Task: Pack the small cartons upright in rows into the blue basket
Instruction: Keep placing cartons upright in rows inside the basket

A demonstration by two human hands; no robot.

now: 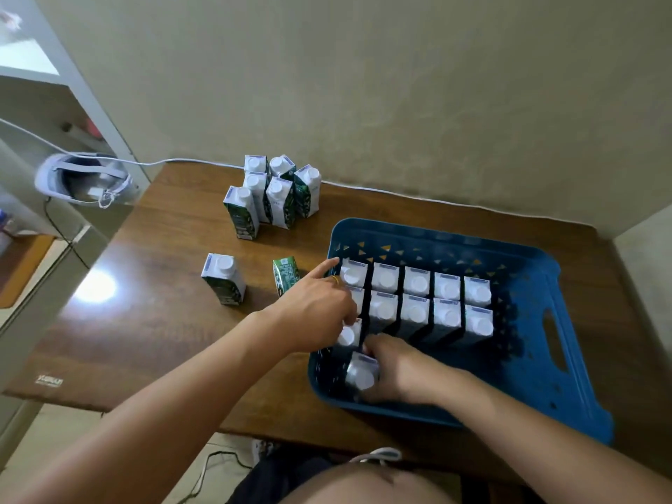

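Blue basket (556, 361) holds two upright five-carton rows (416, 300); your right hand (400, 369) grips a carton (362, 371) at its seven o'clock corner, left hand (320, 307) open, forefinger extended.

A plain beige plastered wall (400, 85) filled the upper part of the frame. Below it stood the dark brown wood-grain surface (163, 303), with a bright glare spot (96, 287) of light at its left side. A thin white cable (400, 193) ran along its far edge. At the upper left stood a pale white shelf unit (54, 89), and a white headset (82, 178) lay beside it. Pale floor tiles (54, 431) showed at the lower left.
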